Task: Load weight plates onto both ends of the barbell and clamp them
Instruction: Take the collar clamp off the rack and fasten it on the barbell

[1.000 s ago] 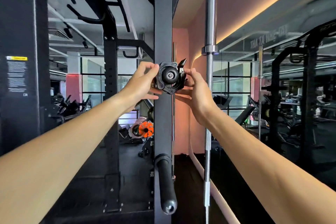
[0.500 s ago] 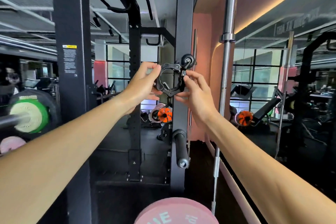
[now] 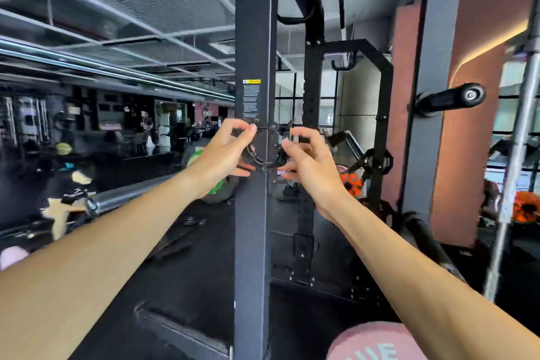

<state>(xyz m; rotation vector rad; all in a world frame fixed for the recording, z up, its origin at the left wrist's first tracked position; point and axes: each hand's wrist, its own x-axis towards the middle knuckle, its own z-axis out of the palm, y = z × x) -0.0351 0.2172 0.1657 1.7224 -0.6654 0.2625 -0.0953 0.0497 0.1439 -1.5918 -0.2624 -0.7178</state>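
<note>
Head cam's got both hands up at arm's length holding a black ring-shaped barbell clamp [image 3: 267, 146] right in front of the dark rack upright [image 3: 254, 38]. Left hand [image 3: 223, 155] pinches its left rim, and right hand [image 3: 309, 159] has fingers curled on the lever side. Barbell [image 3: 128, 194] sits low left, a pink weight plate [image 3: 377, 342] at the bottom edge.

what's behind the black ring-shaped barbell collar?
The dark steel rack upright shows through the black ring-shaped barbell collar, held by left hand and right hand. Whatever is behind the upright is hidden.
</note>
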